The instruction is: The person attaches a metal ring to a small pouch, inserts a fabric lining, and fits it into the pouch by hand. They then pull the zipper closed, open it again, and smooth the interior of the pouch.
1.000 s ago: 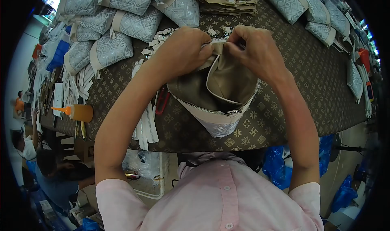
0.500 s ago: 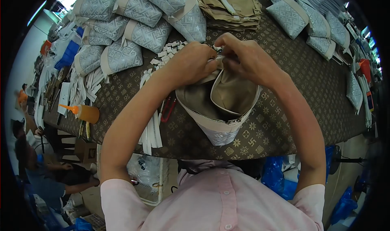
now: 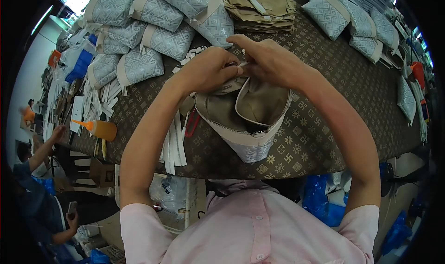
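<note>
While fingers of the left hand (image 3: 212, 69) and right hand (image 3: 274, 63) pinch the pouch (image 3: 250, 150) at its twelve o'clock, it gapes. A bottle (image 3: 104, 130) sits at nine o'clock

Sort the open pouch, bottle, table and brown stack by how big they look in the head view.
table
open pouch
brown stack
bottle
The open pouch is nearer the camera than the brown stack, so their true order is unsure.

Left hand (image 3: 214, 69), right hand (image 3: 273, 64) pinch open pouch (image 3: 248, 149) at far end; amber bottle (image 3: 104, 130) at left.
</note>
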{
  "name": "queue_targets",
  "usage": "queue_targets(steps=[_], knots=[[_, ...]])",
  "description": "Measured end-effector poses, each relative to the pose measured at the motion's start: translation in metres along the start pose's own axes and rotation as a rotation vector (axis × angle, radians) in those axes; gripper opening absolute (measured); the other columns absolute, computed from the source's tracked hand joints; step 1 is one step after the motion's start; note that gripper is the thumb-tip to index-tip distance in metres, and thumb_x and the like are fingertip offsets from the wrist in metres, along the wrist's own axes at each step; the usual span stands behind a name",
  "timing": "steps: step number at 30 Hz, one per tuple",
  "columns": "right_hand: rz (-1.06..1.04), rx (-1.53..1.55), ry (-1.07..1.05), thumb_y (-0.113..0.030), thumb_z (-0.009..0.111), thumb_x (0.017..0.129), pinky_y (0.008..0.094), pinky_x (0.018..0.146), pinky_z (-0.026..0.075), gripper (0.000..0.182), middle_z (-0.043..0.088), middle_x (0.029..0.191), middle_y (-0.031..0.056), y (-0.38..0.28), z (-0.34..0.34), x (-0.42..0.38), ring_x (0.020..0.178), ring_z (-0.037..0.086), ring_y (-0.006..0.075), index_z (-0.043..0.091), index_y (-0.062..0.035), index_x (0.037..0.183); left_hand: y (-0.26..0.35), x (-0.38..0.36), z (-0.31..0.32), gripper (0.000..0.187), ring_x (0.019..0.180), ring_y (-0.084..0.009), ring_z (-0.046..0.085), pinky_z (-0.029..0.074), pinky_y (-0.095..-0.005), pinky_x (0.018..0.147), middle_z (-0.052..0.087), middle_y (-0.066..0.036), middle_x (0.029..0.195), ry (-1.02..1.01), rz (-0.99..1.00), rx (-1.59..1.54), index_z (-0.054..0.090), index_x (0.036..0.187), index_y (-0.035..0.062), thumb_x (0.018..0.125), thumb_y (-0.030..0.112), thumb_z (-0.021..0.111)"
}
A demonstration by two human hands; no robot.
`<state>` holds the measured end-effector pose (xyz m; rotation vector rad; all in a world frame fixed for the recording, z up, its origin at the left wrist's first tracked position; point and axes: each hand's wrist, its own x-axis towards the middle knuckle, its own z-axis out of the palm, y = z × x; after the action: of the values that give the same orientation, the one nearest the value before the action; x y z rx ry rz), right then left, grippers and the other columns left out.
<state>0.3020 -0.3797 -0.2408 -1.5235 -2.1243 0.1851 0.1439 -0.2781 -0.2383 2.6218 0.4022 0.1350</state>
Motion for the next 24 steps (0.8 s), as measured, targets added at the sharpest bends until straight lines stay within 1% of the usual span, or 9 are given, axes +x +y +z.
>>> queue_targets(steps=[3,5,6,8,12,14,18,20,24], knots=[[-0.018,-0.120,-0.003,-0.009,0.061,0.078,0.0463,0.066,0.047,0.032,0.060,0.073,0.0230,0.001,0.006,0.010,0.078,0.060,0.0407,0.045,0.0037,0.103,-0.017,0.000,0.006,0.028,0.058,-0.0167,0.052,0.044,-0.0314,0.060,0.063,-0.014,0.072,0.022,0.081,-0.087,0.062,0.095,-0.0035,0.087,0.023,0.057],[-0.035,-0.202,0.004,-0.009,0.062,0.078,0.0460,0.066,0.047,0.030,0.060,0.074,0.0232,0.001,0.003,0.010,0.078,0.060,0.0403,0.047,0.0042,0.100,-0.023,-0.002,0.003,0.031,0.062,-0.0075,0.048,0.043,-0.0267,0.059,0.063,-0.002,0.072,-0.037,-0.085,-0.263,0.063,0.099,-0.0029,0.091,0.026,0.055],[-0.017,-0.170,0.025,-0.009,0.062,0.077,0.0455,0.067,0.047,0.027,0.060,0.074,0.0229,0.000,0.000,0.007,0.078,0.061,0.0397,0.049,0.0040,0.097,-0.017,-0.007,-0.001,0.031,0.062,-0.0075,0.048,0.043,-0.0267,0.059,0.063,-0.002,0.072,-0.035,-0.080,-0.256,0.063,0.099,-0.0029,0.091,0.026,0.055],[-0.007,-0.136,0.047,-0.009,0.062,0.077,0.0451,0.067,0.048,0.023,0.060,0.073,0.0227,-0.004,-0.006,-0.002,0.078,0.061,0.0391,0.052,0.0038,0.093,-0.002,-0.030,-0.007,0.032,0.068,-0.0029,0.048,0.041,-0.0219,0.060,0.060,0.004,0.076,0.117,-0.216,-0.573,0.064,0.103,-0.0017,0.093,0.027,0.053],[0.092,-0.066,0.047,-0.013,0.064,0.077,0.0441,0.067,0.048,0.026,0.060,0.074,0.0229,-0.011,-0.002,-0.020,0.077,0.062,0.0377,0.053,0.0030,0.094,-0.007,-0.049,0.001,0.031,0.072,-0.0020,0.047,0.041,-0.0198,0.062,0.059,0.004,0.076,0.121,-0.309,-0.579,0.065,0.103,-0.0008,0.093,0.026,0.053],[0.070,-0.110,0.044,-0.015,0.064,0.077,0.0438,0.067,0.049,0.028,0.061,0.074,0.0225,-0.010,0.004,-0.019,0.076,0.062,0.0370,0.054,0.0028,0.095,0.000,-0.049,0.001,0.034,0.058,-0.0025,0.037,0.033,-0.0235,0.051,0.047,0.006,0.059,0.189,-0.326,-0.502,0.062,0.082,-0.0042,0.092,0.027,0.053],[0.037,-0.225,0.175,-0.018,0.066,0.076,0.0429,0.069,0.051,0.025,0.062,0.073,0.0210,-0.006,0.019,-0.008,0.075,0.063,0.0358,0.059,0.0025,0.088,0.012,-0.049,0.006,0.034,0.057,-0.0038,0.038,0.034,-0.0254,0.051,0.046,0.002,0.056,0.262,-0.212,-0.442,0.060,0.079,-0.0046,0.091,0.026,0.053],[0.045,-0.236,0.187,-0.019,0.066,0.076,0.0426,0.069,0.051,0.023,0.062,0.073,0.0210,-0.008,0.023,-0.004,0.074,0.063,0.0359,0.061,0.0025,0.083,0.012,-0.048,0.006,0.032,0.053,-0.0091,0.038,0.035,-0.0296,0.051,0.045,-0.005,0.054,0.326,-0.279,-0.209,0.058,0.080,-0.0046,0.089,0.026,0.053],[0.141,-0.202,0.130,-0.020,0.067,0.075,0.0432,0.066,0.052,0.023,0.062,0.077,0.0240,-0.009,0.028,0.001,0.072,0.063,0.0381,0.063,0.0022,0.072,0.005,-0.043,0.001,0.032,0.051,-0.0185,0.042,0.038,-0.0340,0.053,0.047,-0.012,0.055,0.297,-0.382,-0.263,0.057,0.081,-0.0047,0.088,0.026,0.052]])
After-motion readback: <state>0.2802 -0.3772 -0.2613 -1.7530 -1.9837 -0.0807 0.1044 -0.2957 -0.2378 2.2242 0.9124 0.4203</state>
